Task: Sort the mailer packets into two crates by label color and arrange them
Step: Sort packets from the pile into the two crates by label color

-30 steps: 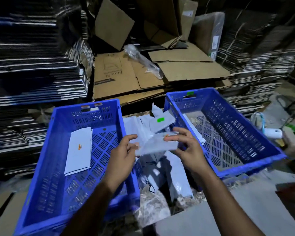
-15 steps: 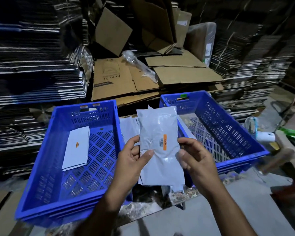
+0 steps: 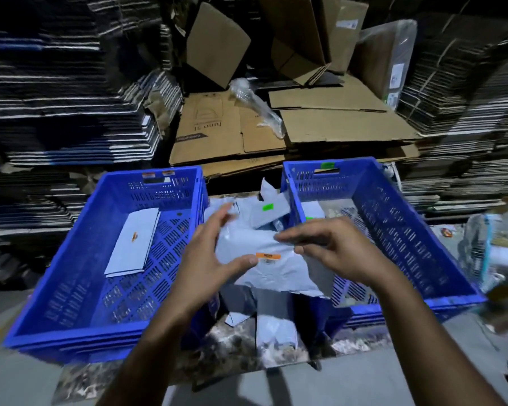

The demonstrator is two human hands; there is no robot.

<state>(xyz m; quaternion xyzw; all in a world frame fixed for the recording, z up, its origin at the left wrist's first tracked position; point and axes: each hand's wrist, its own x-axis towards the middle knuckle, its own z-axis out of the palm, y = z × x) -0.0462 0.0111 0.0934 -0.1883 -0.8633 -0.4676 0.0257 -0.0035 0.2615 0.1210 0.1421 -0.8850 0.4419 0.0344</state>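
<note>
On the left stands the left crate point(image 3: 79, 276), blue, with orange stickers on its far rim and one white packet point(image 3: 132, 241) with an orange label lying flat on its floor. That marks it as the orange crate.

Half a second ago the held mailer stood upright between both hands, its orange label facing the camera as if being read. Now the mailer point(image 3: 261, 259) is turned to lie roughly flat and lower, over the gap between the crates, with its orange label point(image 3: 268, 255) running sideways. The reading step looks finished, and the packet is being turned for placing.

The left hand point(image 3: 208, 259) is partly spread, its thumb pressing the mailer's near-left edge just beside the label; the upper fingers are blurred, so I cannot tell whether they touch the film. The right hand point(image 3: 335, 247) has its fingers curled and pinches the mailer's right edge.

Under and behind the held mailer lies the unsorted pile point(image 3: 255, 212), on the floor between the crates; one packet there shows a green label point(image 3: 267, 207).

On the right sits the right crate point(image 3: 440, 259), blue, with a green sticker on its far rim and at least one packet point(image 3: 313, 210) inside by its left wall.

Since the label is orange, the mailer most likely belongs in the left crate, beside the one already there. Sorting appears to be at an early stage, with most packets still in the pile.
</note>
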